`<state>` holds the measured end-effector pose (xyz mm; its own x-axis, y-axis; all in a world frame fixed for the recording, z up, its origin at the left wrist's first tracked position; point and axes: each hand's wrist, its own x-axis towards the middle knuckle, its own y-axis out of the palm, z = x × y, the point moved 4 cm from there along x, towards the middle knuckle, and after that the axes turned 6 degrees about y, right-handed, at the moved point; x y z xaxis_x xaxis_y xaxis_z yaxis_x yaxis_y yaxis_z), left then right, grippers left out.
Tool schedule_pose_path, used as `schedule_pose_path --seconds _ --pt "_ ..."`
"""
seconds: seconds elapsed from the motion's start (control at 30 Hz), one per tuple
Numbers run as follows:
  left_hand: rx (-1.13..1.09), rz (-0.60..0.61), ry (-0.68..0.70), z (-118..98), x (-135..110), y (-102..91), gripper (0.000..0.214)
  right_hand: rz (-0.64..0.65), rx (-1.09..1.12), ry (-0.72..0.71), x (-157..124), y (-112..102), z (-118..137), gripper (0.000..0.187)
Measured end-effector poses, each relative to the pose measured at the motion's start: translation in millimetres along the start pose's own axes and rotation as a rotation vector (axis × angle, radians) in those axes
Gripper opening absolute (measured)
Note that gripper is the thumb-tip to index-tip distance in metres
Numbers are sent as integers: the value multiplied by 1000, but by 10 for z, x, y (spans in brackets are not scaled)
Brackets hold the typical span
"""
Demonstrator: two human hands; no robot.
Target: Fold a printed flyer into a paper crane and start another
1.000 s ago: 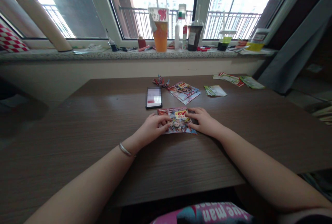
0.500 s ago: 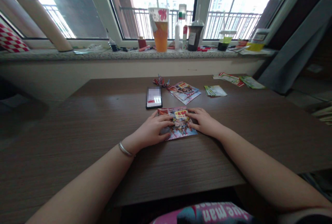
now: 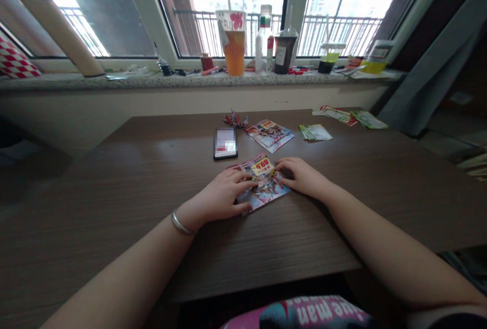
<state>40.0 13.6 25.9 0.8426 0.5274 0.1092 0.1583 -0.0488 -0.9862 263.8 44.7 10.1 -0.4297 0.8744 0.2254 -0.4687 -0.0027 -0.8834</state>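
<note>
A colourful printed flyer [image 3: 268, 187] with a yellow price box lies flat on the brown table, turned at a slant. Across its left part rests my left hand [image 3: 228, 192], fingers spread over the paper, a silver bangle on the wrist. My right hand [image 3: 300, 176] touches the flyer's right edge with its fingers apart and slightly curled. Just beyond the flyer lies a phone [image 3: 225, 143] with a blurred screen. Right of the phone are more such flyers [image 3: 270, 134], overlapping each other. A small folded-paper piece [image 3: 236, 120] sits behind the phone.
Fanned green-and-white leaflets [image 3: 315, 132] and further leaflets [image 3: 338, 114] lie at the table's back right. The stone windowsill [image 3: 152, 83] holds a tall cup of orange drink [image 3: 235, 50], a dark cup [image 3: 285, 52], bottles and pens. A beige tube [image 3: 57, 29] leans at left.
The flyer has turned counterclockwise, its left side shifting nearer to me. My left hand has moved slightly left with it, while my right hand stays almost in place.
</note>
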Motion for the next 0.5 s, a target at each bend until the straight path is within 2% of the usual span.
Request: schedule_pose_path --seconds 0.1,0.23,0.37,0.5 --pt "-2 6 -1 -7 -3 9 55 -3 -2 22 12 3 -19 17" --pt "-7 18 1 -9 -12 6 56 19 -40 39 17 21 -54 25" --pt "27 42 3 -9 -24 10 61 -28 -49 46 8 -9 -47 33" --pt "62 48 -57 5 -29 31 63 -71 -66 -2 -13 -83 64 15"
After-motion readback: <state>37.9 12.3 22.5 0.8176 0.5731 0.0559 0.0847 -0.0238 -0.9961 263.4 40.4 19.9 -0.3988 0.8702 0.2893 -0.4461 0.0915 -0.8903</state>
